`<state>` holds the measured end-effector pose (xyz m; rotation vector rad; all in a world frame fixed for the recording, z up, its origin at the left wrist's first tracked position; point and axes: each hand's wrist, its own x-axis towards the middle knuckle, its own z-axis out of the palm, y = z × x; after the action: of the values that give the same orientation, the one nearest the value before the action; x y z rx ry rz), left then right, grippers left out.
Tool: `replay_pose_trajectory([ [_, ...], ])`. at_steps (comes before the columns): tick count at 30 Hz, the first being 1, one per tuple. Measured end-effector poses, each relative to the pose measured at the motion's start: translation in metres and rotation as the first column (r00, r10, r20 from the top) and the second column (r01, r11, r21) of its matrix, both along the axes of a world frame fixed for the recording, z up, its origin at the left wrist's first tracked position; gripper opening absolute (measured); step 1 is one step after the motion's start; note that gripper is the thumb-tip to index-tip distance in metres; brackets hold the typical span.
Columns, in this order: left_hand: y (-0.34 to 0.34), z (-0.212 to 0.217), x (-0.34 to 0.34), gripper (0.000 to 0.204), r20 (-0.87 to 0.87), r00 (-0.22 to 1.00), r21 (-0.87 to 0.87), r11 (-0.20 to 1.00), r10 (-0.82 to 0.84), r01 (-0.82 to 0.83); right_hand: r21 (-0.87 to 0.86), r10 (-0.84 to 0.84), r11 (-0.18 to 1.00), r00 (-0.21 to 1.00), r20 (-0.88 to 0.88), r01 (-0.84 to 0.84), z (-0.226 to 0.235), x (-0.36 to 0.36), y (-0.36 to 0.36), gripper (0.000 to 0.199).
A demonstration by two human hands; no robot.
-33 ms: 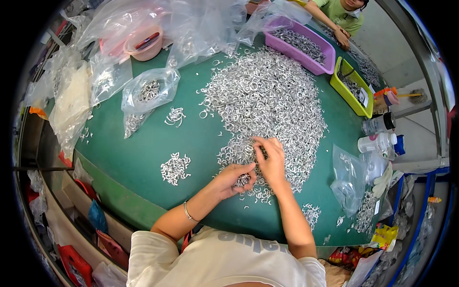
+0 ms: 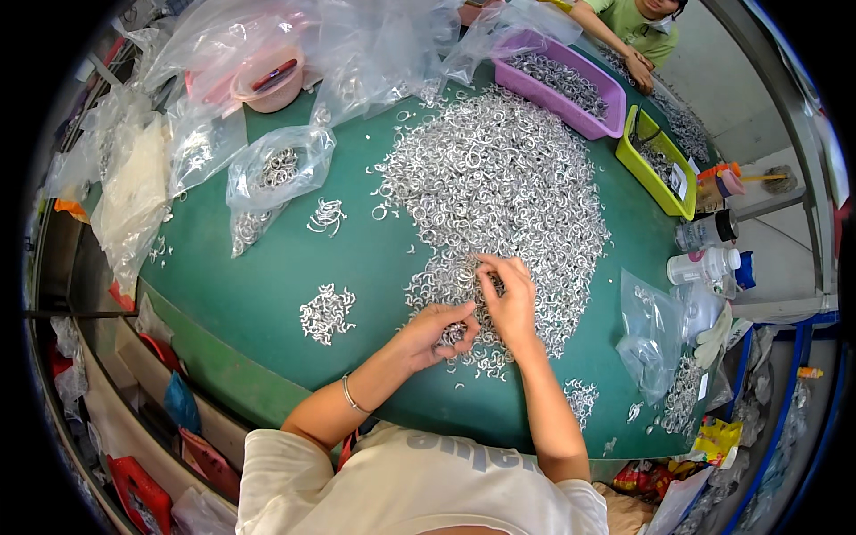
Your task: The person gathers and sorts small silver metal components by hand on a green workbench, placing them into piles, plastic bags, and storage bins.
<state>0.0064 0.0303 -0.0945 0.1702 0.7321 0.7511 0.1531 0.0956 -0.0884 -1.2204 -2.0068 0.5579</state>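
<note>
A large heap of small silver metal rings (image 2: 499, 169), many of them open like a C, covers the middle of the green table (image 2: 232, 294). At its near edge my left hand (image 2: 428, 339) is closed, palm up, around a clump of rings (image 2: 453, 334). My right hand (image 2: 511, 299) is just beyond it, over the heap, with thumb and index finger bent together in a pinch. What those fingertips hold is too small to make out. To the left lie a small pile of rings (image 2: 327, 315) and a smaller one (image 2: 327, 217) farther back.
A clear bag of rings (image 2: 281, 169) lies at the left. Purple (image 2: 615, 111) and yellow-green (image 2: 660, 192) trays stand at the back right, near a co-worker's hand (image 2: 637, 69). Bottles (image 2: 704, 266) and a clear bag (image 2: 646, 339) line the right side; a pink bowl (image 2: 267, 100) stands back left.
My right hand has shifted slightly to the right. My left hand stays in place, closed around the rings.
</note>
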Motion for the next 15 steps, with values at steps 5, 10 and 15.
replay_pose_trajectory([
  [5, 0.000, 0.001, -0.003, 0.036, 0.051, 0.997, 0.069, 0.996, -0.063, 0.059, -0.008, 0.058, 0.998, 0.998, 0.019, -0.058, 0.011, -0.005, -0.002, 0.034],
  [10, 0.002, -0.003, -0.003, 0.036, 0.104, 0.988, 0.101, 0.990, -0.113, 0.103, 0.017, 0.128, 0.992, 0.991, 0.044, -0.128, 0.001, -0.003, 0.004, 0.036],
  [15, 0.000, -0.004, -0.003, 0.036, 0.101, 0.994, 0.028, 0.999, -0.041, 0.038, -0.300, -0.139, 0.953, 0.940, -0.312, 0.042, 0.000, 0.014, -0.004, 0.022],
])
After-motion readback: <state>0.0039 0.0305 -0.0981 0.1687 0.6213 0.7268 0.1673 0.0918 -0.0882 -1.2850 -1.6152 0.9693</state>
